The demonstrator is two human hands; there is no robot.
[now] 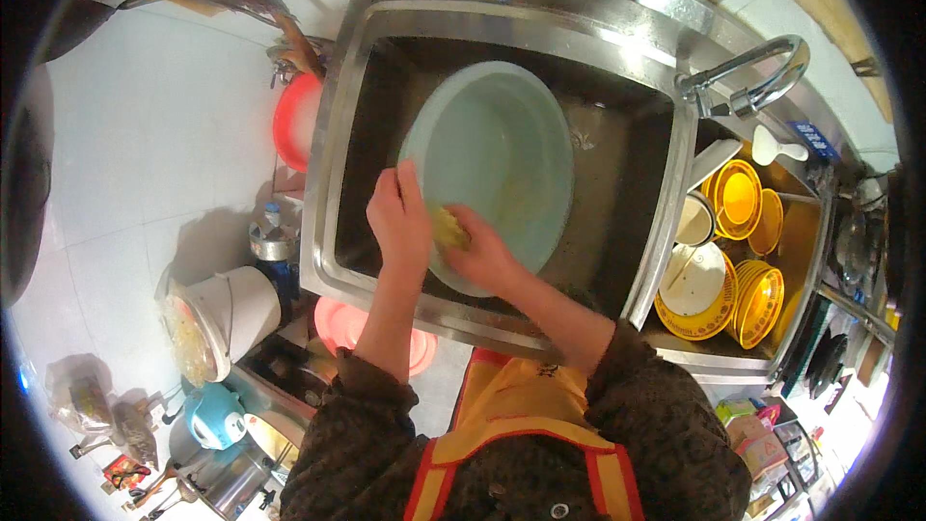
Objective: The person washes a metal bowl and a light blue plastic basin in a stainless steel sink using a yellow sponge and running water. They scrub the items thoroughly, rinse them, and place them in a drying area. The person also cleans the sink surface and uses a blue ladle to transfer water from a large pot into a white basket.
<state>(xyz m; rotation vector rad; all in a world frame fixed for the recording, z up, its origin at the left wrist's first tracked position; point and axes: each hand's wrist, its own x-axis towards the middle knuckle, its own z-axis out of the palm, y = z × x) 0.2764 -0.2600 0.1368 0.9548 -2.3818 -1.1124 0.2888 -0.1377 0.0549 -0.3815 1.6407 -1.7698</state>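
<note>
A large pale green plastic basin stands tilted inside a stainless steel sink. My left hand grips the basin's wall at its near left, fingers around the rim. In my right hand is a yellow-green scrubbing pad or sponge, pressed against the inner side of the basin near my left hand. The fingers partly hide the pad. Some yellowish residue shows on the basin's inside.
At the sink's back right rises a chrome faucet. A second sink on the right holds stacked yellow bowls, a white plate and a white scoop. A white bucket is at the left, and a red basin behind it.
</note>
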